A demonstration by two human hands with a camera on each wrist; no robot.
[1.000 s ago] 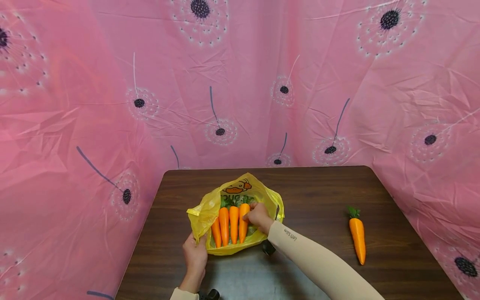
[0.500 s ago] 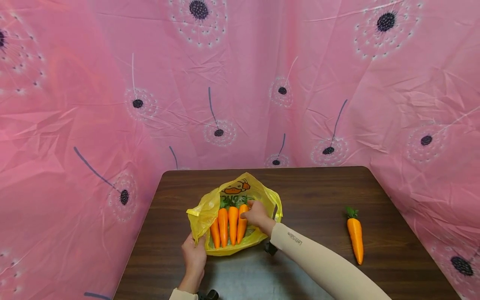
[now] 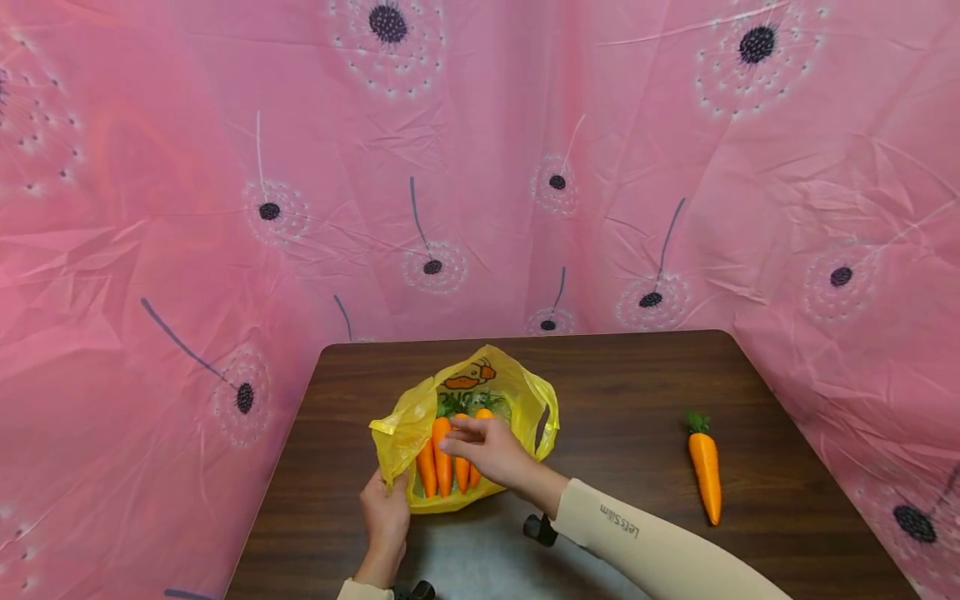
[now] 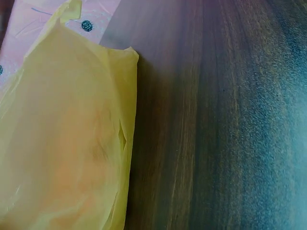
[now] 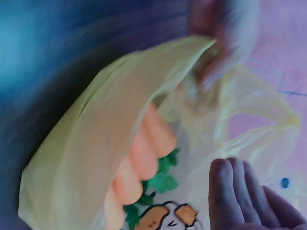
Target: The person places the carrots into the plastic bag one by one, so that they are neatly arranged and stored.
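A yellow plastic bag (image 3: 401, 446) with a duck print lies with its mouth wide. Several orange carrots (image 3: 442, 467) with green tops lie side by side in it. My left hand (image 3: 386, 510) pinches the bag's left edge; in the right wrist view that hand (image 5: 228, 45) is a blur at the rim. Over the bag mouth, my right hand (image 3: 497, 452) holds nothing and partly covers the carrots. The right wrist view has its fingers (image 5: 221, 191) stretched out beside the bag. Yellow plastic (image 4: 72, 124) fills the left wrist view's left side.
A single carrot (image 3: 706, 479) lies on the right part of the dark wooden table (image 3: 622, 392). Pink cloth (image 3: 480, 217) with dandelion prints hangs behind and on both sides. The bag's right handle loop (image 3: 553, 417) stands up beside the opening.
My right hand has let go of the rightmost carrot in the bag and moved left and toward me over the carrots. My left hand keeps its hold on the bag.
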